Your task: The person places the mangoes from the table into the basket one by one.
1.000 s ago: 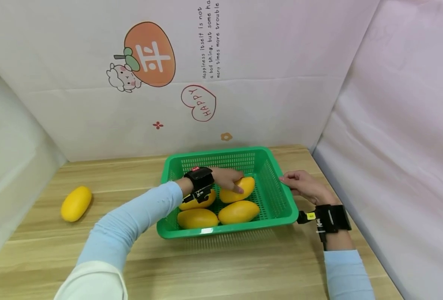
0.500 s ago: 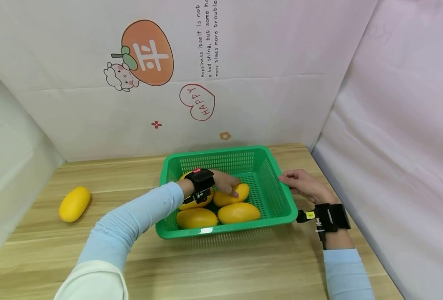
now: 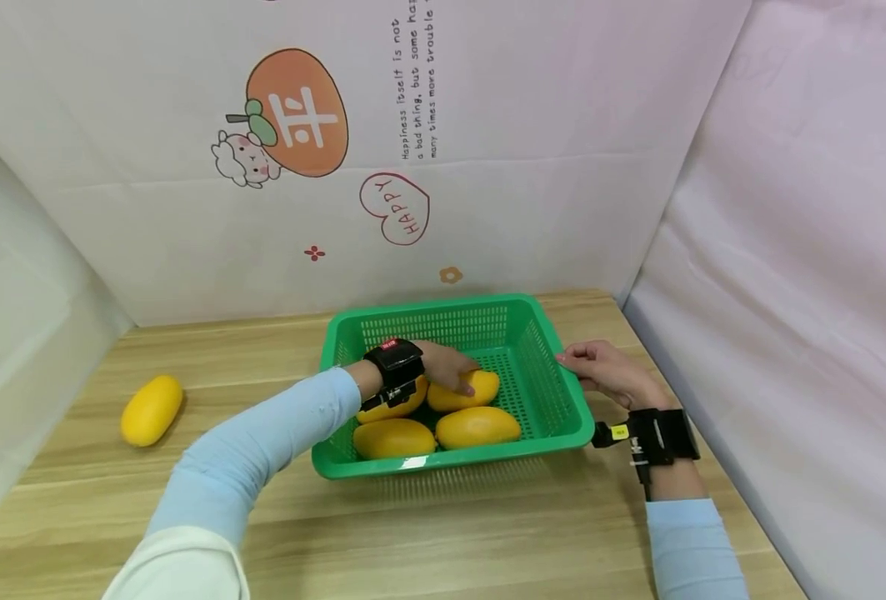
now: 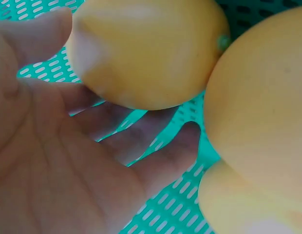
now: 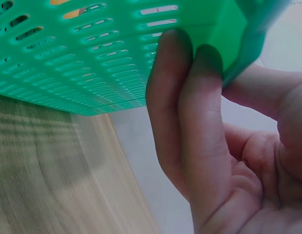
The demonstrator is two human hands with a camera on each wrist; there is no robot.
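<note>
A green plastic basket [image 3: 453, 456] with slotted walls stands on the table, holding several yellow mangoes. My left hand [image 3: 446, 365] reaches inside it, over the mango [image 3: 480, 389] at the middle. In the left wrist view, the thumb lies at one end of that mango [image 4: 151, 53] while the relaxed, spread fingers extend along its lower side, with the little finger apart from it. Two more mangoes [image 3: 478, 427] [image 3: 393, 439] lie along the basket's near side. Another mango [image 3: 405, 404] is partly hidden by the left wrist. My right hand [image 3: 611, 371] pinches the basket's right rim [image 5: 238, 44] between thumb and fingers.
A single mango [image 3: 152, 410] lies on the wooden table [image 3: 443, 542] left of the basket. A printed white cloth [image 3: 518, 208] hangs behind the table, and white cloth [image 3: 810, 333] also borders the right side.
The mango under my left hand shifted left and slightly nearer, then stayed still. My left hand followed it and has since drawn back slightly left. The right hand keeps its place on the rim.
</note>
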